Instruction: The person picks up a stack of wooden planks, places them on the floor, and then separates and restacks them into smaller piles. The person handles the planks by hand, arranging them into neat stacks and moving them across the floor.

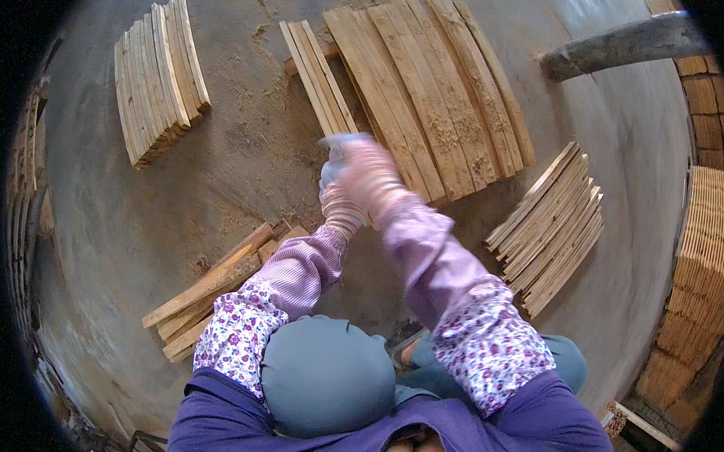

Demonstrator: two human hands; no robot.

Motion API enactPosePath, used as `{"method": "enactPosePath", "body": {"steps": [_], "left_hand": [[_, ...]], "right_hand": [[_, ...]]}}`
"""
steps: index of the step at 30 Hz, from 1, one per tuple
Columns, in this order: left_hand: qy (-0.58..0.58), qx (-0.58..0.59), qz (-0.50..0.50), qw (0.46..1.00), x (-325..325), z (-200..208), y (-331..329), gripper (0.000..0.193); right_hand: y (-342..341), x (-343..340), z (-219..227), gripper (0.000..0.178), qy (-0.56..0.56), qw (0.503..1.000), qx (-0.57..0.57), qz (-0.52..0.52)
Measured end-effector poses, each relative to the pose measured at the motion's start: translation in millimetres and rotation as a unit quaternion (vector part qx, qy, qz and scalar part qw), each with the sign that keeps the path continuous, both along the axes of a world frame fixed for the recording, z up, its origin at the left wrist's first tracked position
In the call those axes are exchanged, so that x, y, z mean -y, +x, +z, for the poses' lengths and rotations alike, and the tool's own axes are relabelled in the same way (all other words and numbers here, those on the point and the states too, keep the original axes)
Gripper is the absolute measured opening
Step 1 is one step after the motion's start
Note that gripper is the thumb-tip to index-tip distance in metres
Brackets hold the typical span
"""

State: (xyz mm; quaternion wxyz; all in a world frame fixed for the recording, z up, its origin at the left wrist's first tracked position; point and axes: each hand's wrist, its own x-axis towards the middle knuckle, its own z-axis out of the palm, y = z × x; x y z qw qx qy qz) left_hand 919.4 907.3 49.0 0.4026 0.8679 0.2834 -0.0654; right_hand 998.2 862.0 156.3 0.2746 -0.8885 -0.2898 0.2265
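Note:
My right hand (366, 171), in a striped work glove with greyish fingertips, is smeared by motion and crosses in front of my left hand. My left hand (329, 181), gloved likewise, shows only partly behind it. Both are at the near end of a few narrow wooden strips (318, 77), whose near tips pass under the gloves. Whether either hand grips the strips is hidden by blur and overlap. To the right of the strips lies a layer of wide wooden boards (432, 92) side by side, dusted with sawdust.
A stack of strips (160, 76) lies far left, another stack (552, 226) at right. Rough offcuts (214, 292) lie near left, beside my knee (327, 378). A thick grey post (628, 45) juts in at upper right. Tall wood stacks (695, 281) stand along the right edge.

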Motion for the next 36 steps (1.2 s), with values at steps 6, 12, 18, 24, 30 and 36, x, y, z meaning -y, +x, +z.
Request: {"method": "enactPosePath", "body": {"steps": [6, 12, 18, 24, 30, 36], "left_hand": [[-0.003, -0.051, 0.024, 0.998, -11, 31, 45, 0.119], [-0.1, -0.119, 0.056, 0.986, -16, 53, 65, 0.12], [-0.109, -0.123, 0.041, 0.986, -20, 61, 62, 0.11], [-0.07, -0.07, 0.034, 0.995, -21, 41, 54, 0.106], [-0.038, -0.067, 0.001, 0.997, -21, 32, 51, 0.115], [-0.022, -0.115, -0.012, 0.993, -26, 30, 49, 0.122]], "right_hand": [[21, 102, -48, 0.081, -0.276, 0.954, 0.067, -0.095], [53, 124, -65, 0.05, -0.115, 0.975, -0.041, -0.188], [55, 139, -67, 0.043, 0.119, 0.916, -0.308, -0.228], [3, 108, -80, 0.043, 0.02, 0.98, -0.158, -0.118], [-37, 86, -71, 0.036, -0.116, 0.99, -0.01, -0.08], [-41, 88, -44, 0.076, -0.326, 0.94, 0.053, -0.083]]}}
